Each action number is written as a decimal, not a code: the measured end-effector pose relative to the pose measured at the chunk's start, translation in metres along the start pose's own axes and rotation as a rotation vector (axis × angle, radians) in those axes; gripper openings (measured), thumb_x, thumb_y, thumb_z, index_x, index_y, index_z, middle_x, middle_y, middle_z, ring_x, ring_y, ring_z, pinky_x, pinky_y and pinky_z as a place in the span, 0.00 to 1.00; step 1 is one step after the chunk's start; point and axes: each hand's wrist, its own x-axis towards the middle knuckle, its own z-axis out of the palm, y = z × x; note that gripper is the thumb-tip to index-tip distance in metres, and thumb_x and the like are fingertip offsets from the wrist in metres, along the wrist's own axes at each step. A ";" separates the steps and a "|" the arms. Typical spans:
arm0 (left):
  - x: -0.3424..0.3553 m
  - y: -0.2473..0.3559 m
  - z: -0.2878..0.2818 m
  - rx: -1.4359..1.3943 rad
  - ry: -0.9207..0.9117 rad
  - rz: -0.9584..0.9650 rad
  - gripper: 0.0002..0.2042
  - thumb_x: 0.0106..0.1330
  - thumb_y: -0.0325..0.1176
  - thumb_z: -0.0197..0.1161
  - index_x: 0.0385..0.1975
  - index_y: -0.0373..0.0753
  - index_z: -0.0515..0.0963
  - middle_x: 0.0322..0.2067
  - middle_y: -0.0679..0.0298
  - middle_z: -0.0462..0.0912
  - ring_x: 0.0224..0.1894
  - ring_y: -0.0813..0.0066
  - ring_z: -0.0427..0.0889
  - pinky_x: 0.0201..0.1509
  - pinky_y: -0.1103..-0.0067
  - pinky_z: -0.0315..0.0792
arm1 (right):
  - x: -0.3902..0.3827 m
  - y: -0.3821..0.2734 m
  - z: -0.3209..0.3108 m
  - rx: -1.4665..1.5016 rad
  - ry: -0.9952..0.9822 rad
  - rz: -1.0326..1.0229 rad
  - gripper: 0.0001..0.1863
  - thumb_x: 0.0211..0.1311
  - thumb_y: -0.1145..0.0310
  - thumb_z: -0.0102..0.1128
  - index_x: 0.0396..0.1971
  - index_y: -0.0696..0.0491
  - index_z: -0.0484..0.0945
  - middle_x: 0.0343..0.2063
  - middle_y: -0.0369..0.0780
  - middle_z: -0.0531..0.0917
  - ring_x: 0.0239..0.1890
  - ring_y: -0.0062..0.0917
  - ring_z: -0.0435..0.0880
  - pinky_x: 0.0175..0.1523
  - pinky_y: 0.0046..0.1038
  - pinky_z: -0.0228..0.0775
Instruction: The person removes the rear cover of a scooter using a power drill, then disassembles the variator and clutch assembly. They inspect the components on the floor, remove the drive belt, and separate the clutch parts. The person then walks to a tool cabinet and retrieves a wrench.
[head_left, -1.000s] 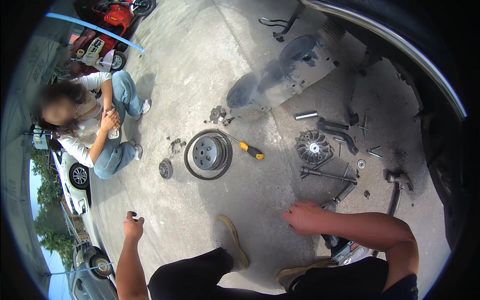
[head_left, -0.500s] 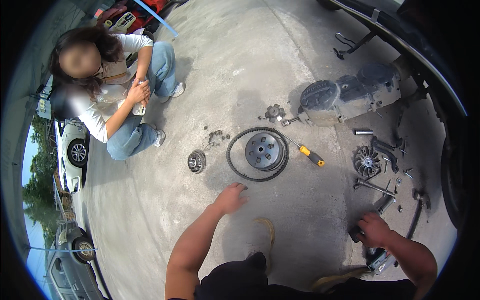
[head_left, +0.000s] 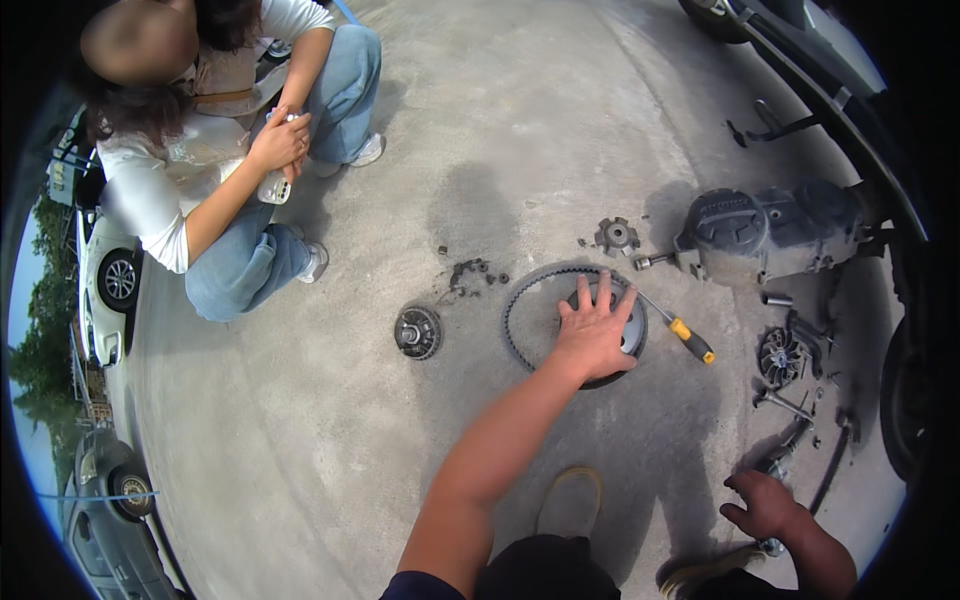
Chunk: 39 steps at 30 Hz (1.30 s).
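My left hand (head_left: 596,330) is spread over a round metal clutch drum (head_left: 636,332), its fingers on the upper face and partly hiding it. A toothed black drive belt (head_left: 508,325) lies in a loop around the drum. Just to the right is a screwdriver (head_left: 692,341) with a yellow and black handle, its shaft pointing at the belt. At the lower right, my right hand (head_left: 764,505) hovers near metal tools, thumb and forefinger apart, with nothing visible between them. Left of the belt sits a round, ribbed metal part (head_left: 418,332).
Beyond the belt are a star-shaped plate (head_left: 617,236) and a dark engine casing (head_left: 765,238). A finned fan wheel (head_left: 781,357), a T-shaped wrench (head_left: 783,402) and small hardware lie right. A squatting person (head_left: 250,190) holds a phone at the upper left. Parked cars stand farther left.
My left hand has reached forward and right onto the drum. My right hand has come away from a dark object it was touching. The view has shifted, moving the ground parts within the picture.
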 end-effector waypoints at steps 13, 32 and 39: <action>0.012 0.014 -0.008 0.000 -0.093 -0.156 0.56 0.54 0.59 0.75 0.81 0.49 0.50 0.78 0.46 0.49 0.77 0.39 0.53 0.70 0.42 0.60 | -0.012 -0.097 -0.048 0.171 -0.051 -0.049 0.25 0.62 0.55 0.71 0.54 0.54 0.79 0.38 0.49 0.85 0.40 0.47 0.88 0.44 0.43 0.83; 0.014 0.014 -0.013 0.125 -0.137 -0.066 0.58 0.50 0.56 0.79 0.80 0.50 0.50 0.78 0.47 0.49 0.77 0.34 0.52 0.70 0.41 0.61 | 0.058 -0.138 -0.091 0.124 -0.020 -0.383 0.19 0.65 0.56 0.68 0.45 0.55 0.76 0.35 0.48 0.82 0.40 0.49 0.85 0.45 0.46 0.80; -0.001 0.023 0.001 -0.042 0.041 -0.308 0.58 0.47 0.55 0.81 0.78 0.50 0.54 0.76 0.44 0.51 0.77 0.37 0.52 0.71 0.45 0.62 | 0.045 -0.101 -0.084 0.036 0.147 -0.368 0.19 0.63 0.58 0.70 0.46 0.53 0.77 0.35 0.45 0.82 0.42 0.44 0.85 0.47 0.44 0.80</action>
